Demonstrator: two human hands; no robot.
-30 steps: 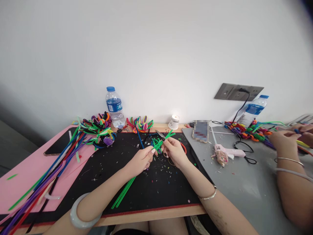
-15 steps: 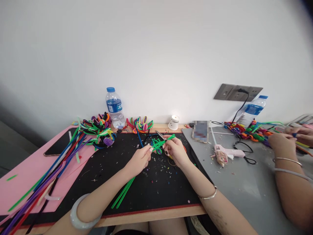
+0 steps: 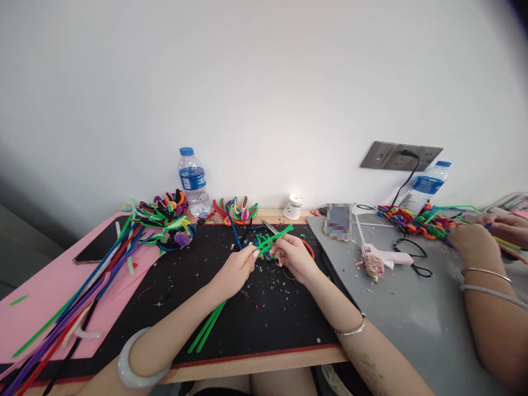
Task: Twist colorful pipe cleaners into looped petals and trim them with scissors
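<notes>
Several green pipe cleaners run through my left hand, which is closed round them with thumb and fingers together. Their lower ends reach down toward the mat's front edge, and their upper ends cross toward my right hand. That hand pinches the strands near their upper ends, its fingertips curled. Behind it lies a pair of scissors, the blades pointing up-left and a red-orange handle partly hidden by the hand. Between and behind my hands sits a small looped green, blue and purple pipe cleaner piece.
Loose coloured pipe cleaners lie across a pink sheet at left, near a phone. Bottles, a white cup and pipe cleaner bunches line the wall. A pink glue gun and a co-worker's hands are at right.
My right hand has shifted slightly left and down, and the upper ends of the green pipe cleaners moved with it. More of the scissors' handle shows. My left hand stays nearly in place.
</notes>
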